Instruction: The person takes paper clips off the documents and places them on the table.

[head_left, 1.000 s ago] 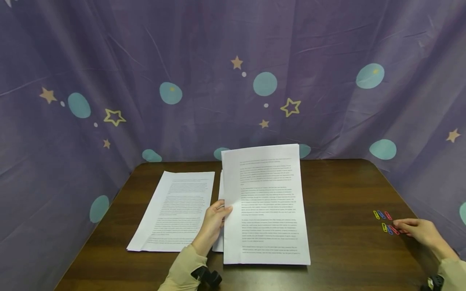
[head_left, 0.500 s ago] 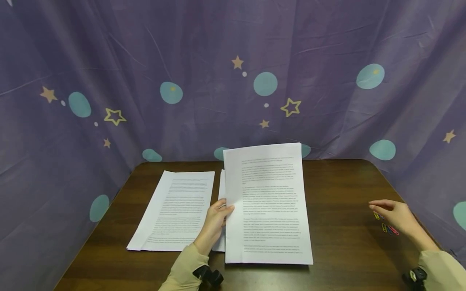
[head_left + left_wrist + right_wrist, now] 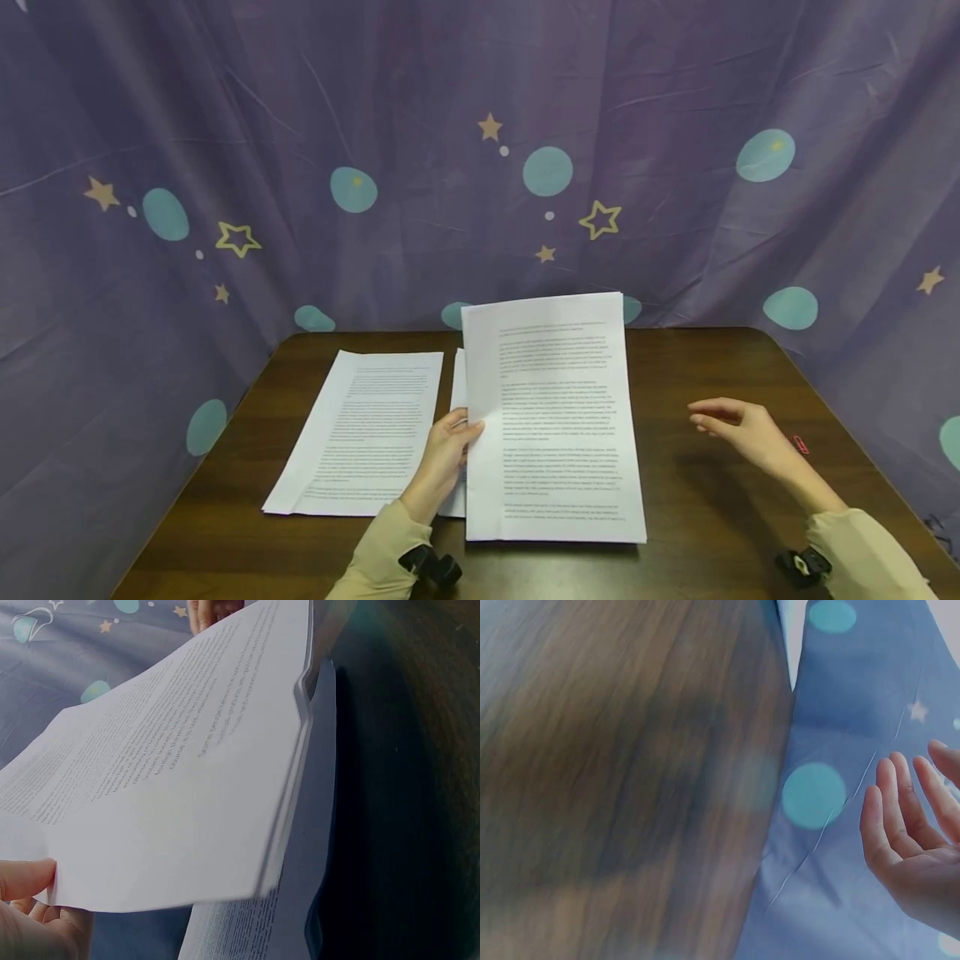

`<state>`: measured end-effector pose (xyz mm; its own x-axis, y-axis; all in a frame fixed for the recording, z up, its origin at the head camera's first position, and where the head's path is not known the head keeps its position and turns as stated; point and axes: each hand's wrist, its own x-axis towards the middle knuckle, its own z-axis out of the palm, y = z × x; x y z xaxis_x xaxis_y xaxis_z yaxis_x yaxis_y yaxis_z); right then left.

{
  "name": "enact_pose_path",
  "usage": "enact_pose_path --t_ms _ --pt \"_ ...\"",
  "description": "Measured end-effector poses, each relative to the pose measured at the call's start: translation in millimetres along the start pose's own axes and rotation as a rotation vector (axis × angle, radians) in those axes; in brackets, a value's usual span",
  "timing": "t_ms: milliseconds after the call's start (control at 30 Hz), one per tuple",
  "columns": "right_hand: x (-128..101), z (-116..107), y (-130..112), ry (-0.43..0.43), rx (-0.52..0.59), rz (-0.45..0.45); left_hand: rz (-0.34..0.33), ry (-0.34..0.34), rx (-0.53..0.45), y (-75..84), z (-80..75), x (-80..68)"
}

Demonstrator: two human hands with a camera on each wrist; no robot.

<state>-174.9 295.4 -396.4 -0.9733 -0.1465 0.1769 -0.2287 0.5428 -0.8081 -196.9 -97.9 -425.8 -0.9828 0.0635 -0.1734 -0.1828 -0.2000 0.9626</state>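
My left hand (image 3: 459, 433) grips the left edge of a stack of printed pages (image 3: 555, 417) and holds it tilted up off the brown table (image 3: 712, 367). In the left wrist view the thumb (image 3: 26, 877) presses on the lower corner of the pages (image 3: 187, 772). My right hand (image 3: 708, 414) hovers above the table to the right of the stack, apart from it. Its fingers point left and are relaxed. In the right wrist view the right hand's fingers (image 3: 900, 817) are spread and I see nothing in them. A red paper clip (image 3: 801, 444) shows just behind that hand.
A second printed sheet (image 3: 367, 429) lies flat on the left of the table. Another white sheet (image 3: 457, 379) peeks out under the lifted stack. A purple curtain (image 3: 480, 167) with stars and dots closes in the table at the back and sides.
My right hand left the paper clips at the table's right edge, rose, and moved left toward the stack. My left hand kept its hold on the pages, nearly still.
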Motion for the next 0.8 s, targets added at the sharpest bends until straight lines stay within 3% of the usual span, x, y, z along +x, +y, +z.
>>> enact_pose_path --t_ms 433,633,800 --pt "9 33 -27 -0.06 0.13 0.01 -0.009 -0.022 -0.016 -0.2 6.8 -0.2" --pt "11 45 -31 -0.095 0.23 0.055 -0.012 -0.033 -0.022 -3.0 8.1 1.8" --pt "12 52 -35 -0.079 0.248 0.102 -0.002 -0.035 -0.03 -0.3 11.6 -1.2"
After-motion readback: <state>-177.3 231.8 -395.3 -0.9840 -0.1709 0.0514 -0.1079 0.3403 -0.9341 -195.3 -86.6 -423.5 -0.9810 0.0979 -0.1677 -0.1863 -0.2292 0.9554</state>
